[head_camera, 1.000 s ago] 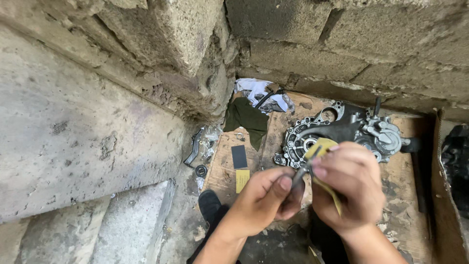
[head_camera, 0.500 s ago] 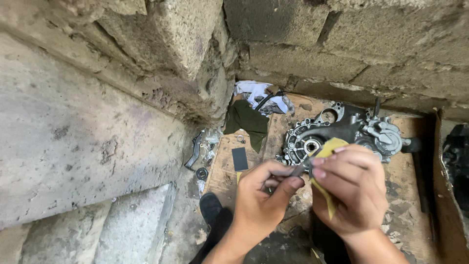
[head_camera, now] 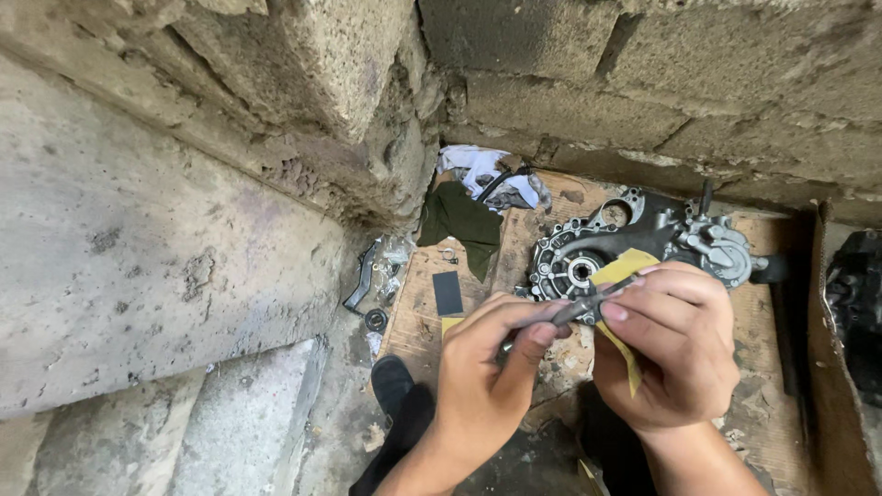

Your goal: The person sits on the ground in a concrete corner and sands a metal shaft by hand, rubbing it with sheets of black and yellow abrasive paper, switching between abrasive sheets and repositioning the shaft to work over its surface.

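My left hand (head_camera: 487, 367) pinches one end of a thin grey metal rod (head_camera: 574, 310) between thumb and fingers. My right hand (head_camera: 675, 354) grips the rod's other end through a folded piece of yellow sandpaper (head_camera: 625, 276) that hangs down past the palm. Both hands are held just above a wooden board (head_camera: 423, 321). Behind them on the board lies a grey metal engine casing (head_camera: 643, 243) with gears and a round bearing.
Rough concrete block walls (head_camera: 184, 230) close in the left and back. A dark green cloth (head_camera: 459, 225) and white rag (head_camera: 482, 170) lie in the corner. A black rectangular piece (head_camera: 447, 292) rests on the board. Small metal parts (head_camera: 377, 276) sit left of it. A cardboard edge (head_camera: 827, 340) stands at right.
Both hands shifted slightly to the right and closer together on the rod. The sandpaper now sits higher over the casing.
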